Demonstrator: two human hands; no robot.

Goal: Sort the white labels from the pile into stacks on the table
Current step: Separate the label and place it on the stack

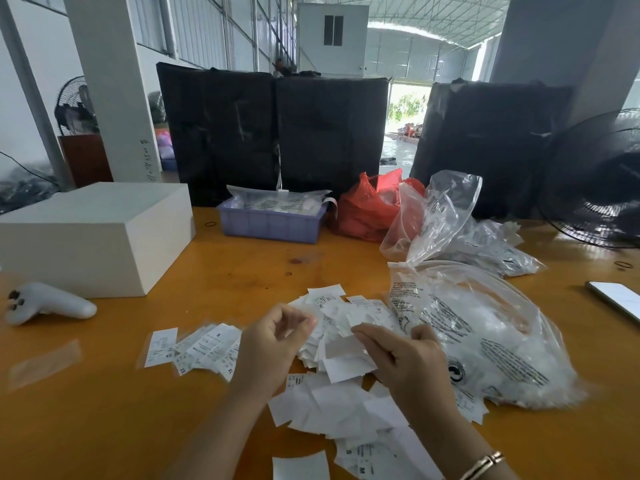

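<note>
A loose pile of white labels (341, 315) lies in the middle of the orange table (104, 410). More labels (329, 407) are spread below my hands. Sorted labels marked S, XS and XL lie in overlapping stacks (204, 346) at the left, with one single label (161, 346) beside them. My right hand (408, 365) pinches a white label (346, 360) over the pile. My left hand (273, 344) hovers between the stacks and the pile with curled, blurred fingers; whether it holds a label I cannot tell.
A clear printed plastic bag (491, 344) full of labels lies right of the pile. Behind are more clear bags (446, 216), a red bag (363, 213) and a purple tray (273, 225). A white box (93, 237) and white controller (45, 303) sit left; a fan (602, 188) and phone (616, 299) right.
</note>
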